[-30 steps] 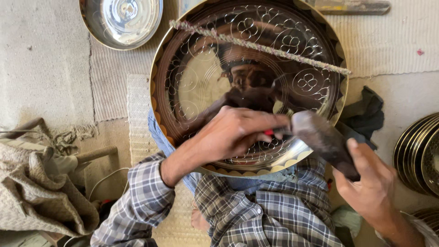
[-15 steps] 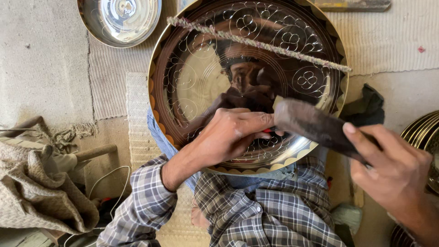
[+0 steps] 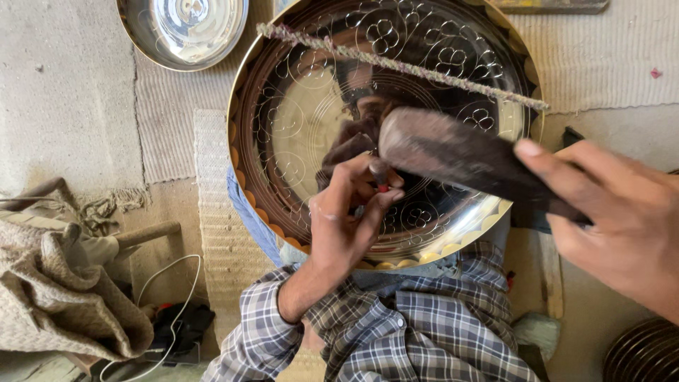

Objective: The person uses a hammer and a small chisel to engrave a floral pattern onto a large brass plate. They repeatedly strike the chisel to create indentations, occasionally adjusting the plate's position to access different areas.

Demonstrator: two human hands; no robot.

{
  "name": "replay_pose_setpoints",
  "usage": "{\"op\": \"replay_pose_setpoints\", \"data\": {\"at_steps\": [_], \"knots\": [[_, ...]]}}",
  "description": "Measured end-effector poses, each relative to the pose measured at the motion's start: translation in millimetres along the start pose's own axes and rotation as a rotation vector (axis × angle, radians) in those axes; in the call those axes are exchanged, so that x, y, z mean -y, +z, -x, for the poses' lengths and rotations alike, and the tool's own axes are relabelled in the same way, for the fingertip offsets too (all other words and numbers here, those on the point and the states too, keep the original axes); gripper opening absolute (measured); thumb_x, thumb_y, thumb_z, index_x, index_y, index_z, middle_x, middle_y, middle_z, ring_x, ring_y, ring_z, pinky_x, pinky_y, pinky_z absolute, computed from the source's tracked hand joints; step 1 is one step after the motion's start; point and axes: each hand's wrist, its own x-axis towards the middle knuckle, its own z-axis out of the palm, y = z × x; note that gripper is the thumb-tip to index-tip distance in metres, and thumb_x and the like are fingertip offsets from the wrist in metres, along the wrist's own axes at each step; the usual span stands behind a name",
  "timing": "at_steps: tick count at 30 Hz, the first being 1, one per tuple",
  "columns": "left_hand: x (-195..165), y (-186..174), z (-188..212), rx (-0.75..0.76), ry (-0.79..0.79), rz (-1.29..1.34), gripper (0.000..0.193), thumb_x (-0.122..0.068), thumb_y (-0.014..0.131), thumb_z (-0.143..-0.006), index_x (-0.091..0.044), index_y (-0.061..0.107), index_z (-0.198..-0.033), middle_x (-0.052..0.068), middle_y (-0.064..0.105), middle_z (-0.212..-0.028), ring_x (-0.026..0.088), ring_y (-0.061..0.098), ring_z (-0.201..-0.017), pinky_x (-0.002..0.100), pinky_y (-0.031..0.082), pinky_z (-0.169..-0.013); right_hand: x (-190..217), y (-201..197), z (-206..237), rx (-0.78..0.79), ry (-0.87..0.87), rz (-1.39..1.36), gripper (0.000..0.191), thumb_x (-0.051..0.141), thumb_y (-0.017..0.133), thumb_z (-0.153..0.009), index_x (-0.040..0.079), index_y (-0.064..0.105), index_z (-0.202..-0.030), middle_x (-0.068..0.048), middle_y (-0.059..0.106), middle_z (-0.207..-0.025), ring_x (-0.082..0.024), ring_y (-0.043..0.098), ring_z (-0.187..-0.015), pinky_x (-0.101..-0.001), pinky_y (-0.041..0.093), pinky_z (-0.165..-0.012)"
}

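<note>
Pale woven mat (image 3: 601,64) on dusty concrete floor (image 3: 64,106) — crumpled beige cloth (image 3: 64,297), white cable (image 3: 170,283), daylight

Floor (image 3: 64,106): pale, rough, largely covered by woven mats (image 3: 601,64) in off-white. A shiny round metal dish (image 3: 182,28) is set on the mat at the upper left. A crumpled beige cloth (image 3: 64,304) is heaped at the lower left, with a white cable (image 3: 166,283) looped beside it. A stack of dark ribbed plates (image 3: 647,350) is seen at the lower right corner, partly cut off.
</note>
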Motion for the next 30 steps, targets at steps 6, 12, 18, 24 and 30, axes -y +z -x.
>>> {"op": "replay_pose_setpoints", "data": {"at_steps": [6, 12, 18, 24, 30], "knots": [[6, 0, 1, 0.010, 0.073, -0.079, 0.033, 0.005, 0.076, -0.095, -0.002, 0.057, -0.121, 0.008, 0.077, -0.105, 0.012, 0.078, -0.088, 0.026, 0.067, -0.076, 16, 1, -3, -0.257, 0.113, -0.335, 0.056, -0.006, 0.073, -0.093, 0.024, 0.051, -0.135, -0.011, 0.066, -0.101, -0.022, 0.069, -0.081, -0.0334, 0.057, -0.069], [2, -9, -11, 0.224, 0.150, -0.089, 0.045, 0.014, 0.066, -0.093, -0.002, 0.061, -0.134, 0.011, 0.076, -0.110, 0.018, 0.078, -0.101, 0.030, 0.068, -0.087, 7, -2, 0, -0.062, 0.018, -0.165, 0.085, 0.000, 0.073, -0.079, 0.020, 0.040, -0.156, -0.007, 0.066, -0.089, -0.017, 0.064, -0.063, -0.0304, 0.053, -0.057], [-3, -16, -31, 0.446, 0.248, -0.143, 0.051, 0.012, 0.068, -0.088, -0.008, 0.062, -0.135, 0.007, 0.076, -0.119, 0.021, 0.078, -0.104, 0.032, 0.064, -0.089, 2, 18, 20, -0.179, 0.001, -0.199, 0.091, -0.003, 0.073, -0.080, 0.018, 0.036, -0.160, -0.013, 0.065, -0.099, -0.022, 0.069, -0.075, -0.0320, 0.057, -0.061], [-6, -17, -40, 0.497, 0.255, -0.092, 0.056, 0.009, 0.069, -0.088, -0.008, 0.059, -0.141, 0.007, 0.075, -0.122, 0.020, 0.077, -0.101, 0.031, 0.065, -0.087, 2, 27, 25, -0.096, 0.124, -0.234, 0.091, 0.002, 0.079, -0.081, 0.017, 0.033, -0.159, -0.019, 0.071, -0.101, -0.026, 0.072, -0.075, -0.0384, 0.061, -0.062], [-7, -22, -37, 0.519, 0.255, -0.232, 0.052, 0.011, 0.072, -0.079, -0.009, 0.068, -0.127, 0.006, 0.078, -0.104, 0.024, 0.075, -0.092, 0.037, 0.060, -0.079, -13, 20, 32, -0.137, -0.036, -0.136, 0.090, -0.002, 0.073, -0.083, 0.014, 0.033, -0.162, -0.020, 0.070, -0.108, -0.028, 0.073, -0.085, -0.0374, 0.063, -0.071]]}}
